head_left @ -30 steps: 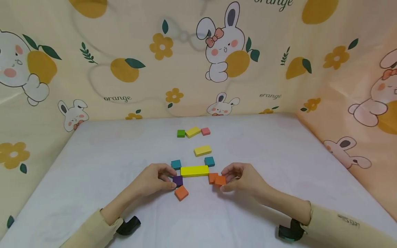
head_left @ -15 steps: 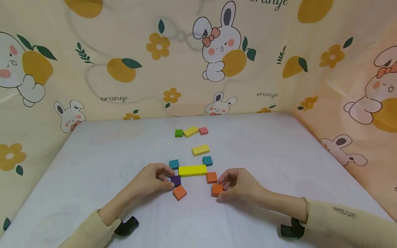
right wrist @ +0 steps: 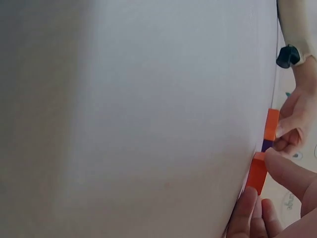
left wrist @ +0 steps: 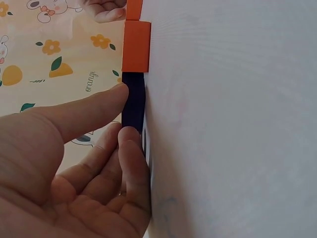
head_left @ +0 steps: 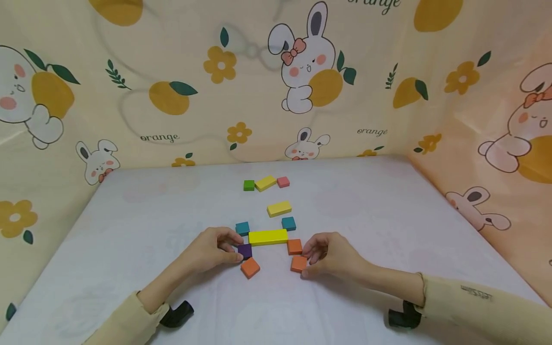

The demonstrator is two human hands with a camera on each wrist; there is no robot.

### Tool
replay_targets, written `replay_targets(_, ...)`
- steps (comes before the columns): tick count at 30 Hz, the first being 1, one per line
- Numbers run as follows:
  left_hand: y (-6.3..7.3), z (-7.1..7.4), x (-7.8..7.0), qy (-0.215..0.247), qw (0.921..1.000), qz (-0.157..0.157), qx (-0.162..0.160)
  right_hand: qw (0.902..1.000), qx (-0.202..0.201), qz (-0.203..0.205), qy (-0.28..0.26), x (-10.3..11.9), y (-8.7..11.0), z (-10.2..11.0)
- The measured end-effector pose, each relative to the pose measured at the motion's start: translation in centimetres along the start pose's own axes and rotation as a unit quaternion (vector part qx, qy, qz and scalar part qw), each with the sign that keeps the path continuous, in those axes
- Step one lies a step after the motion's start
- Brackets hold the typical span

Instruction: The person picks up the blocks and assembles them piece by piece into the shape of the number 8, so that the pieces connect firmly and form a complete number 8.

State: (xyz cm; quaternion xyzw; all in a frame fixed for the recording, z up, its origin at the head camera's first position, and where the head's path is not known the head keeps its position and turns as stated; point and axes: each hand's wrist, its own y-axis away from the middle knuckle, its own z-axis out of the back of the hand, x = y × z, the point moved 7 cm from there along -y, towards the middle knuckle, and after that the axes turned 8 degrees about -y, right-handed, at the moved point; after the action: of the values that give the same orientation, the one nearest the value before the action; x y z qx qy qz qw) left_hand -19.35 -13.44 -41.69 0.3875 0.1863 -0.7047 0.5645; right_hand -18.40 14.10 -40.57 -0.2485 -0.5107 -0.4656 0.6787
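Observation:
My left hand (head_left: 215, 248) pinches a purple block (head_left: 245, 251) between thumb and fingertips; the left wrist view shows thumb and forefinger at this purple block (left wrist: 133, 99). An orange block (head_left: 250, 268) lies turned at an angle just in front of it. My right hand (head_left: 334, 254) holds another orange block (head_left: 298, 264) by its right side, and in the right wrist view thumb and fingers grip this orange block (right wrist: 256, 173). Just behind it lies a further orange block (head_left: 294, 247). A long yellow block (head_left: 268, 237) spans the space between the two sides.
Teal blocks (head_left: 288, 223) sit behind both ends of the long yellow block. Farther back lie a short yellow block (head_left: 279, 209) and a row of a green block (head_left: 248, 185), a yellow block (head_left: 265, 183) and a pink block (head_left: 282, 182). Printed cloth walls (head_left: 254, 105) enclose the white table (head_left: 172, 201).
My right hand has brought its orange block toward me and slightly left, from overlapping the other orange block to a spot in front of it. My left hand has stayed at the purple block.

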Motion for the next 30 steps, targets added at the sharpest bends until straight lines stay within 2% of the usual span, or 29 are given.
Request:
replay_targets(4, 0.0, 0.1, -0.1, 0.001, 1.0000, -0.004, 0.000, 0.9999, -0.005, -0.005, 0.008, 0.0, -0.1, -0.1)
replay_targets(13, 0.0, 0.1, 0.0, 0.001, 1.0000, -0.003, -0.002, 0.9995, -0.010, -0.011, -0.029, 0.7, 0.0, -0.2)
replay_targets(23, 0.2, 0.1, -0.1, 0.006, 0.9999, -0.013, 0.000, 0.9991, -0.036, -0.005, 0.021, 1.3, -0.1, -0.6)
replay_targets(30, 0.2, 0.2, -0.2, 0.005, 0.9998, -0.019, 0.002, 0.9984, -0.046, -0.005, 0.033, 1.3, -0.2, -0.7)
